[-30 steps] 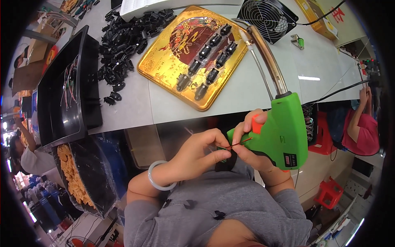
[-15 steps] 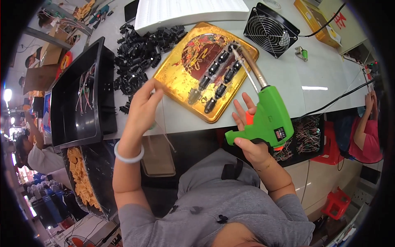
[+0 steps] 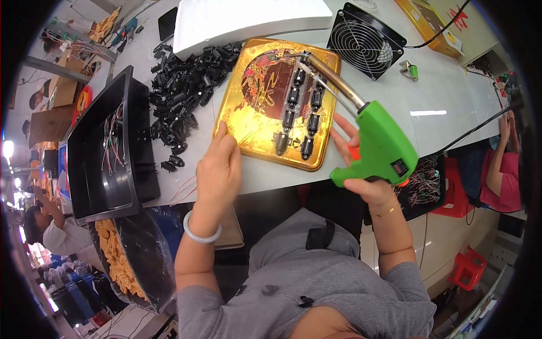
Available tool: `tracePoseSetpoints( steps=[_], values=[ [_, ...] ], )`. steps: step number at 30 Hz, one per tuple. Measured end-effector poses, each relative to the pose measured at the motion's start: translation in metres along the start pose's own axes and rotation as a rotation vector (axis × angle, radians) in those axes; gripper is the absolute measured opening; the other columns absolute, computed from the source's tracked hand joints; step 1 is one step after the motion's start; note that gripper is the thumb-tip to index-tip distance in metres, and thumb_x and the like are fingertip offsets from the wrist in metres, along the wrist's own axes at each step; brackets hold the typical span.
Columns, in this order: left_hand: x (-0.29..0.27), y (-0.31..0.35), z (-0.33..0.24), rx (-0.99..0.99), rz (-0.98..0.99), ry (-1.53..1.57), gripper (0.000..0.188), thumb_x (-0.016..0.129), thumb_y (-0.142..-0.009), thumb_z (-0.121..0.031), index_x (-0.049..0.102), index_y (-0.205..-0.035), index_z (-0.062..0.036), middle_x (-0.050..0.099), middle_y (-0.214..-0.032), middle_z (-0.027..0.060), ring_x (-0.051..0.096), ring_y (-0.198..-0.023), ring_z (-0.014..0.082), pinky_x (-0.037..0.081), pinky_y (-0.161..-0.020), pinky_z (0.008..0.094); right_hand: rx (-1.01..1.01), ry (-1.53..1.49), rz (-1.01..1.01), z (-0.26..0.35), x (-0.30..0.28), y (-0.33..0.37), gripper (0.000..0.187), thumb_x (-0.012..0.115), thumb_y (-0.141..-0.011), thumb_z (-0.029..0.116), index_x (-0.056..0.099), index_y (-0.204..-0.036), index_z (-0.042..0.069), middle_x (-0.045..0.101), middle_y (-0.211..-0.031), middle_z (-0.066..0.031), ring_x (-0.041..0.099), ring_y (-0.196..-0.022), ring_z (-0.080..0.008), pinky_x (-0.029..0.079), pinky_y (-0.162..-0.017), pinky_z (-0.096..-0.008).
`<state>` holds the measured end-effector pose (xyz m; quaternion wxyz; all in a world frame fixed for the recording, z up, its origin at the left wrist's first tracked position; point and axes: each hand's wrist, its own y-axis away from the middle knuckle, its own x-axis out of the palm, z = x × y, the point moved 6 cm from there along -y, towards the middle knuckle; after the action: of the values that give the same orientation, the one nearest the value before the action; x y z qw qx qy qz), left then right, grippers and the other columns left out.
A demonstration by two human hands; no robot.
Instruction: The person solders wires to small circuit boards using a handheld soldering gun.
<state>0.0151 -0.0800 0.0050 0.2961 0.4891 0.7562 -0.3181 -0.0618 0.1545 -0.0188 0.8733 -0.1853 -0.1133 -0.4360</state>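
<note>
My right hand (image 3: 370,183) grips a green soldering gun (image 3: 387,144), its long metal barrel and thin feed tube angled to the upper left. The tip meets the top end of two rows of small black plastic parts (image 3: 288,120) on a gold tin lid (image 3: 234,121) with a dark red round design. My left hand (image 3: 220,169) is closed at the lid's near left edge. Thin wires (image 3: 185,189) trail out beside its wrist and appear to be held in it; the fingertips are partly hidden.
Left of the lid lies a heap of black parts (image 3: 180,85). A black bin (image 3: 135,141) holding wires stands farther left. Behind are a white foam tray (image 3: 243,22) and a black fan (image 3: 364,42). Wire bundles (image 3: 423,183) lie right; another person's hands (image 3: 506,133) show beyond.
The gold lid has turned and shifted slightly left, its part rows now more upright in view. My left hand has come down to its near left edge. The soldering gun has moved right and down.
</note>
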Motion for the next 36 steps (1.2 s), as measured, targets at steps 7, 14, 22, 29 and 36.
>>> tracePoseSetpoints(
  steps=[7, 14, 22, 29, 36],
  values=[
    [-0.003, -0.001, -0.016, -0.056, 0.244, 0.389, 0.007, 0.053, -0.079, -0.005, 0.050, -0.078, 0.0015, 0.056, -0.080, 0.0147, 0.056, -0.076, 0.0270, 0.043, -0.067, 0.0324, 0.041, 0.052, -0.127, 0.031, -0.022, 0.039, 0.049, 0.071, -0.063, 0.018, 0.047, -0.103, 0.003, 0.042, -0.114, -0.0197, 0.047, -0.108, -0.0299, 0.045, -0.085, -0.0380],
    [0.036, -0.002, -0.048, 0.164, 0.100, 0.325, 0.006, 0.059, -0.074, -0.005, 0.055, -0.075, -0.0004, 0.047, -0.079, 0.0094, 0.051, -0.066, 0.0241, 0.041, -0.060, 0.0327, 0.111, 0.046, -0.233, 0.022, -0.029, 0.090, 0.055, 0.068, -0.066, 0.036, 0.049, -0.101, -0.001, 0.045, -0.092, -0.0157, 0.049, -0.075, -0.0185, 0.046, -0.056, -0.0249],
    [0.046, 0.010, -0.048, 0.150, -0.088, 0.279, 0.007, 0.063, -0.070, -0.005, 0.057, -0.070, -0.0020, 0.049, -0.084, 0.0084, 0.052, -0.062, 0.0213, 0.041, -0.054, 0.0307, 0.190, 0.013, -0.268, 0.005, -0.024, 0.114, 0.053, 0.066, -0.069, 0.040, 0.049, -0.099, -0.001, 0.047, -0.090, -0.0150, 0.048, -0.071, -0.0177, 0.044, -0.057, -0.0241],
    [0.049, 0.013, -0.049, 0.165, -0.160, 0.238, 0.007, 0.063, -0.068, -0.005, 0.057, -0.068, -0.0024, 0.050, -0.084, 0.0088, 0.052, -0.059, 0.0205, 0.041, -0.051, 0.0306, 0.201, 0.030, -0.255, -0.002, -0.018, 0.111, 0.047, 0.062, -0.071, 0.042, 0.048, -0.086, 0.001, 0.048, -0.078, -0.0122, 0.046, -0.066, -0.0163, 0.040, -0.053, -0.0238],
    [0.050, 0.012, -0.049, 0.151, -0.166, 0.248, 0.007, 0.063, -0.067, -0.004, 0.057, -0.067, -0.0020, 0.050, -0.083, 0.0087, 0.051, -0.058, 0.0199, 0.040, -0.050, 0.0299, 0.187, 0.016, -0.293, -0.005, -0.019, 0.110, 0.044, 0.062, -0.071, 0.041, 0.048, -0.082, 0.001, 0.046, -0.074, -0.0101, 0.044, -0.063, -0.0153, 0.038, -0.051, -0.0222]
  ],
)
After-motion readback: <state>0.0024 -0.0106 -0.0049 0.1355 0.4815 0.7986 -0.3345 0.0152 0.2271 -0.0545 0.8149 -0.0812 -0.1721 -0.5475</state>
